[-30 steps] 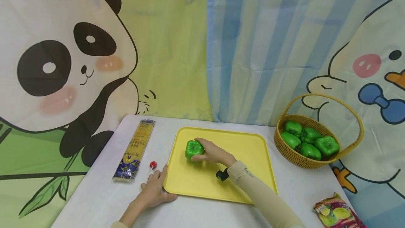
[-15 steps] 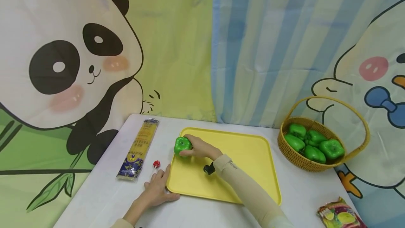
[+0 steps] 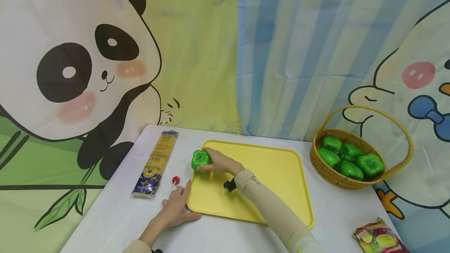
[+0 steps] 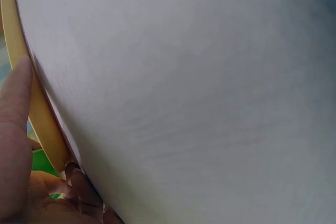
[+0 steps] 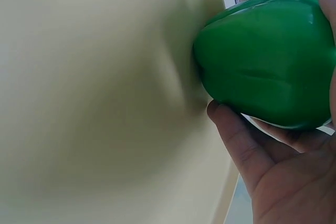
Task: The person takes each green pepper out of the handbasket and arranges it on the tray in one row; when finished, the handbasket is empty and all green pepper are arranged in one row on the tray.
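Note:
A shiny green bell pepper point(image 3: 199, 160) is at the left rim of the yellow tray point(image 3: 274, 179). My right hand point(image 3: 222, 162) grips it from the right. The right wrist view shows the pepper point(image 5: 265, 61) close up, with fingers on either side and its lower end near the tray surface; whether it touches is unclear. At the tray's near left corner, my left hand point(image 3: 174, 209) touches the rim, fingers along the left side and thumb along the front. In the left wrist view, a straight digit point(image 4: 16, 93) lies against the tray rim point(image 4: 44, 124).
A wicker basket point(image 3: 325, 171) with several green peppers stands at the right. Left of the tray lie a long spaghetti packet point(image 3: 156, 165) and a small red-wrapped lollipop point(image 3: 175, 180). A colourful snack packet point(image 3: 380, 237) is near the right table edge.
My right hand has carried the pepper leftward across the tray to its left rim, slowing in the last half second. My left hand has stayed at the tray corner.

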A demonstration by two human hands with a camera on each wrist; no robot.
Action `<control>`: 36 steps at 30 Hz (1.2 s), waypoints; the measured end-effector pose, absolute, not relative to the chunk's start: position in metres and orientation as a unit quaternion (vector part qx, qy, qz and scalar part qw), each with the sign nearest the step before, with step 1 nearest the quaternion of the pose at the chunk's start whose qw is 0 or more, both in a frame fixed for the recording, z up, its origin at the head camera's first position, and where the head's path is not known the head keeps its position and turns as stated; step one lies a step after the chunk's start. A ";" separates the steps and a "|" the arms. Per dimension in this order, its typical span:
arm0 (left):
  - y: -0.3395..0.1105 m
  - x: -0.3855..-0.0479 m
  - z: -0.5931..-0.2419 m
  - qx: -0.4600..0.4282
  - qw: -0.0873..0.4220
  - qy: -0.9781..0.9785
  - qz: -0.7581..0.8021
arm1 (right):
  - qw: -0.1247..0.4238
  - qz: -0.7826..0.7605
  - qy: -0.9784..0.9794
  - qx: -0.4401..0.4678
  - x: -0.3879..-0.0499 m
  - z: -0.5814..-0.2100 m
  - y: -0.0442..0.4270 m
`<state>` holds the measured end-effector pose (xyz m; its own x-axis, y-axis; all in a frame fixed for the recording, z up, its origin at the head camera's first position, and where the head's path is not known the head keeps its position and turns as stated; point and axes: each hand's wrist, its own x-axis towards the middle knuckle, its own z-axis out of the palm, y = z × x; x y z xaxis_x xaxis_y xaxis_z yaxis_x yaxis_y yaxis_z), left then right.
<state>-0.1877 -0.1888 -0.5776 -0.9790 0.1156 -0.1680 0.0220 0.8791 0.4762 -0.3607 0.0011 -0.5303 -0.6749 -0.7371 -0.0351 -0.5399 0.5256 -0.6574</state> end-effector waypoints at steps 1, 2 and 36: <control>-0.189 -0.188 -0.577 0.036 0.097 0.964 0.244 | 0.159 -0.314 0.860 -0.369 -0.360 -0.530 0.001; -0.188 -0.188 -0.576 0.036 0.098 0.964 0.246 | 0.161 -0.314 0.861 -0.367 -0.360 -0.530 0.001; -0.187 -0.186 -0.571 0.039 0.102 0.962 0.249 | 0.165 -0.310 0.871 -0.342 -0.354 -0.531 -0.001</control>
